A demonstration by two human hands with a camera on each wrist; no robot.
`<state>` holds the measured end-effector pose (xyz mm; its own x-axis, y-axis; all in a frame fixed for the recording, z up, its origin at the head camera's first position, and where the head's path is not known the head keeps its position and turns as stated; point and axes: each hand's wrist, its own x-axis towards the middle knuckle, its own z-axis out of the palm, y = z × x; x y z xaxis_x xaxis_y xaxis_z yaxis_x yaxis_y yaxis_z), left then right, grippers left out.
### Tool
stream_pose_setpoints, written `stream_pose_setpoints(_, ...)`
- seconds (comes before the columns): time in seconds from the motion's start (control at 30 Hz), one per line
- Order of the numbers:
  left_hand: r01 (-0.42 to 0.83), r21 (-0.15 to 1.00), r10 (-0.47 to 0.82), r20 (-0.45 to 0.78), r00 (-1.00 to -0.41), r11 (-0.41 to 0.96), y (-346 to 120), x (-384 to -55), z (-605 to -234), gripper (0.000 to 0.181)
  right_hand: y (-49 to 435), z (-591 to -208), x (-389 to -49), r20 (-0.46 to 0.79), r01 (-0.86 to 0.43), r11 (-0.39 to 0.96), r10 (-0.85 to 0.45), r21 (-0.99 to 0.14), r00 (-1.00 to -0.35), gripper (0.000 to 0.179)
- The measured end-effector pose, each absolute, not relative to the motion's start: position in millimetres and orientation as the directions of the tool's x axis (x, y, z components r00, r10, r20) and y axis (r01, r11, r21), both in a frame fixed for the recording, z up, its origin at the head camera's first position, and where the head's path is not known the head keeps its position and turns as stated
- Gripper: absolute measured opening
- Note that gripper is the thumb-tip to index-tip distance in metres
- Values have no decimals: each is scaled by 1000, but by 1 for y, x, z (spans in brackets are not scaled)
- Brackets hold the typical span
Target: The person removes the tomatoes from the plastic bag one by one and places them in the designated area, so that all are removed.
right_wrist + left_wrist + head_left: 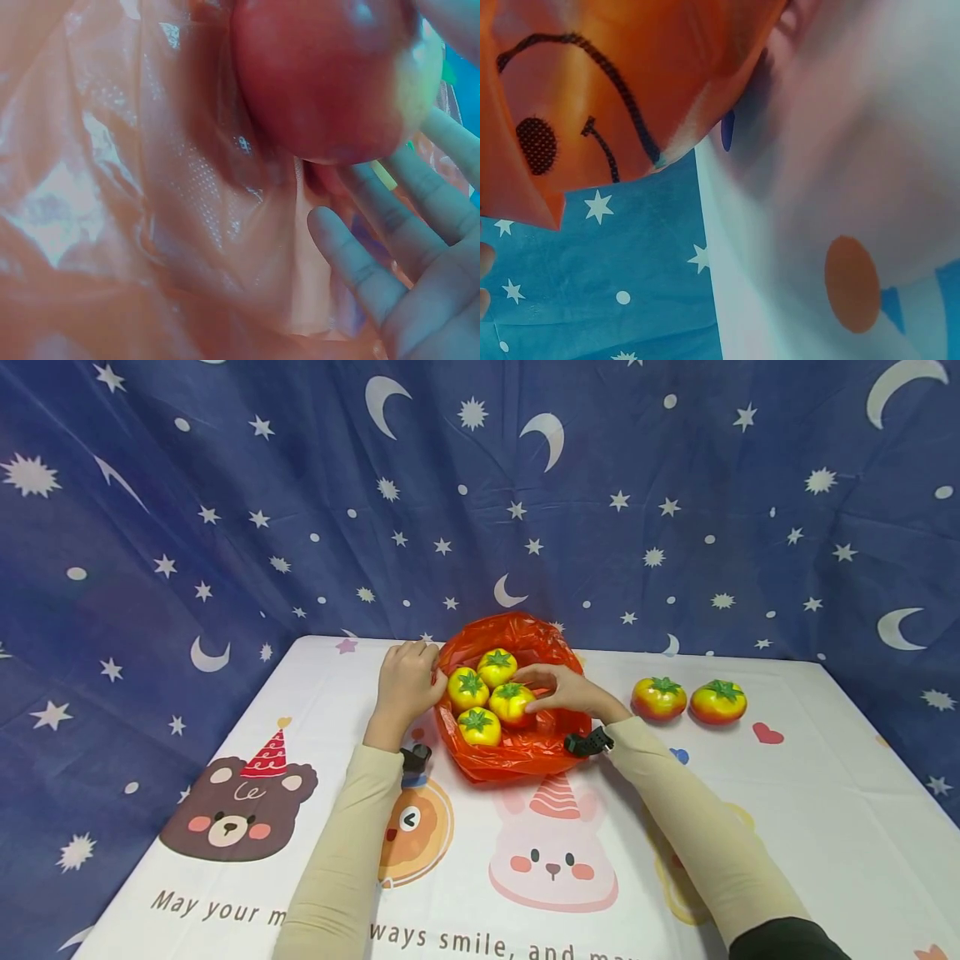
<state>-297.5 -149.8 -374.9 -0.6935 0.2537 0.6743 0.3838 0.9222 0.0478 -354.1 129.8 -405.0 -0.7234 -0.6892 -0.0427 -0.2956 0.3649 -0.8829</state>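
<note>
A red plastic bag (517,768) lies with its mouth spread wide on the table, several yellow-and-red toy tomatoes with green leafy tops inside it. At the bag's left rim, my left hand (407,681) grips the plastic with curled fingers. My right hand (562,687) reaches in from the right and holds one tomato (512,703) between thumb and fingers. In the right wrist view that tomato (322,82) shows its red underside above the bag's crinkled plastic (150,187). Beside it in the bag are a front tomato (478,727), a left one (467,690) and a back one (497,667).
Two more tomatoes, one (658,699) and its neighbour (717,702), sit on the table right of the bag. A white cloth with cartoon prints (450,910) covers the table. Behind hangs a blue curtain (480,552) with stars and moons.
</note>
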Motion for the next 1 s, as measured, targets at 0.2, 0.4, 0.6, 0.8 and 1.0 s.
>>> stream_pose_setpoints(0.2,386,48,253,679,-689,921,-150,-298,-376,8,127,-407,-353,-52,-280,369,-680,-886,-732,59)
stream_pose_setpoints(0.4,389,42,257,685,-682,920,-150,-299,-377,8,124,-408,-352,-63,-271,376,-676,-886,-734,63)
stream_pose_setpoints(0.6,385,40,256,683,-684,922,-151,-299,-377,9,124,-411,-353,-55,-286,383,-676,-879,-735,64)
stream_pose_setpoints(0.8,386,44,254,682,-686,921,-151,-298,-376,9,126,-412,-352,-47,-293,381,-675,-877,-736,63)
stream_pose_setpoints(1.0,385,45,254,681,-687,922,-151,-298,-376,8,129,-411,-352,-57,-284,393,-666,-875,-744,63)
